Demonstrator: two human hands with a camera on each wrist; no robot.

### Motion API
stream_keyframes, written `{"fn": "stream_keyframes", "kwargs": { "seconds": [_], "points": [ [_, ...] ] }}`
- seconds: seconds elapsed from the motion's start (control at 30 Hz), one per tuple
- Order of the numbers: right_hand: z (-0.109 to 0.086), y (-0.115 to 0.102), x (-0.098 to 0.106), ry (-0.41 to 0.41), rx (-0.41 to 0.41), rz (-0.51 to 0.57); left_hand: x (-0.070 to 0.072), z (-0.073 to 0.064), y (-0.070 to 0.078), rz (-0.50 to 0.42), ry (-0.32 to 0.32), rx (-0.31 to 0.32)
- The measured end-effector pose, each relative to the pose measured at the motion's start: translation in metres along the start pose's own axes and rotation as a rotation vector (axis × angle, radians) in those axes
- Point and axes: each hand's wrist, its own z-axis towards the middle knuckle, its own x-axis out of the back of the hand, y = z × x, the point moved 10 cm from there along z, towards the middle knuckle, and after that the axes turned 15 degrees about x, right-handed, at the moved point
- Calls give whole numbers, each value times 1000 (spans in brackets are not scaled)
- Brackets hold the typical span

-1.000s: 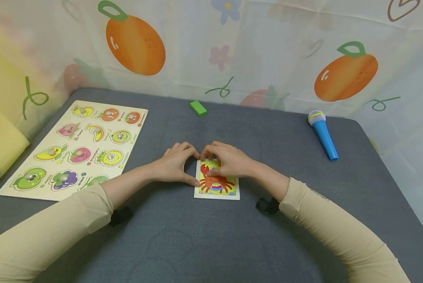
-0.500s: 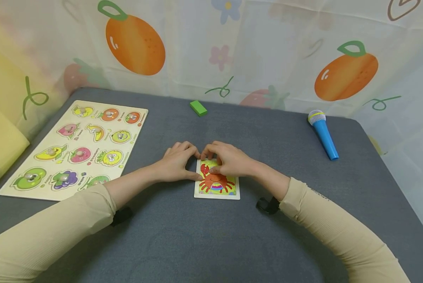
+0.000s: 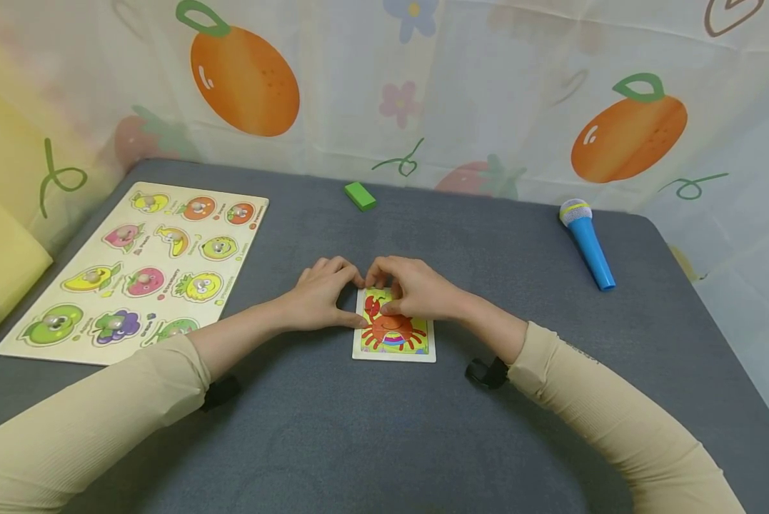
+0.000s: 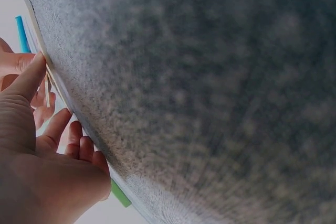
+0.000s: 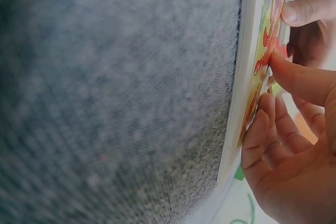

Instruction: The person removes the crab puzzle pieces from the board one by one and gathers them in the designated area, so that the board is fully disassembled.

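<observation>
A small crab jigsaw puzzle [image 3: 397, 335] in a white frame lies flat on the grey table. My left hand [image 3: 323, 296] is at its left edge, thumb resting on the frame side and forefinger near the upper left corner. My right hand [image 3: 423, 289] reaches over the puzzle's upper part, its thumb on the crab and bent fingertips at the top edge. Between them it pinches a puzzle piece [image 5: 281, 51], tilted up from the board in the right wrist view. The thin edge of this piece [image 4: 48, 92] shows in the left wrist view. The right fingers hide much of the puzzle's top.
On the left lies a large fruit knob puzzle board [image 3: 191, 310]. A green block [image 3: 360, 196] sits near the back edge, and a blue toy microphone [image 3: 590, 246] lies at the back right. A fruit-print curtain [image 3: 487, 71] hangs behind the table.
The left thumb has shifted slightly up and inward onto the puzzle's left side. The right hand stays almost in place, and the puzzle has not moved.
</observation>
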Motion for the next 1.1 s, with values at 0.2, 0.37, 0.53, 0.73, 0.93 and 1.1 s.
{"fn": "stream_keyframes", "kwargs": {
  "seconds": [0.2,0.37,0.53,0.73,0.93,1.1],
  "points": [
    [0,0,1,9,3,40,0,1,-1,5,2,1],
    [0,0,1,14,13,72,0,1,-1,8,5,-2],
    [0,2,3,27,5,85,-1,2,-2,6,4,-6],
    [-1,5,5,45,-25,115,-1,2,-2,7,7,-9],
    [-2,6,6,41,-51,158,-1,2,-2,6,6,-5],
    [-3,8,8,46,-65,186,-1,1,-1,6,6,-5]
  ]
}}
